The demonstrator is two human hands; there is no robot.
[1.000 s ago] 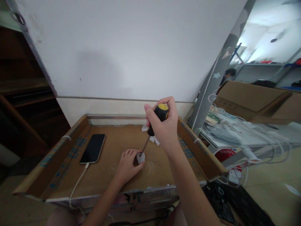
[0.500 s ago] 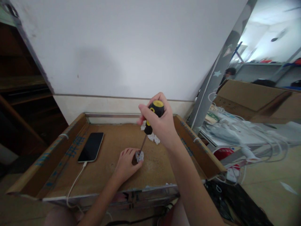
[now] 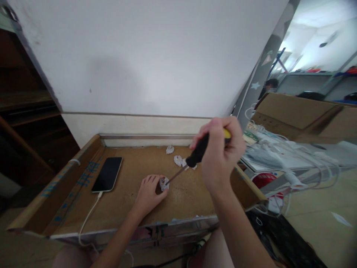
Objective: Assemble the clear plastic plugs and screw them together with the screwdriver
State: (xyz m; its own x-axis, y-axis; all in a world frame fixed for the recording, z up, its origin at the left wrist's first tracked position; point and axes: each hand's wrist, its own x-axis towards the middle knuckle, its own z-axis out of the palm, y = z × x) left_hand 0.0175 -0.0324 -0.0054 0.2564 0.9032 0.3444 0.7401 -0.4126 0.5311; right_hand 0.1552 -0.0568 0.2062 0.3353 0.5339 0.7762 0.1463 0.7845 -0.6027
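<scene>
The left hand point(image 3: 150, 191) grips a piece point(image 3: 164, 184) toward the tray's point(image 3: 139, 160) front edge; the right hand point(image 3: 223, 158) clutches a screwdriver point(image 3: 198, 152), tip at it. Prying, I'd guess; the next push wants steady bracing.

Dark wooden shelves point(image 3: 28, 98) stand left of a white wall point(image 3: 167, 56)

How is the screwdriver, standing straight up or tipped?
Tipped. The screwdriver slants from its handle in the right hand down leftward to the small white piece the left hand holds.
</scene>
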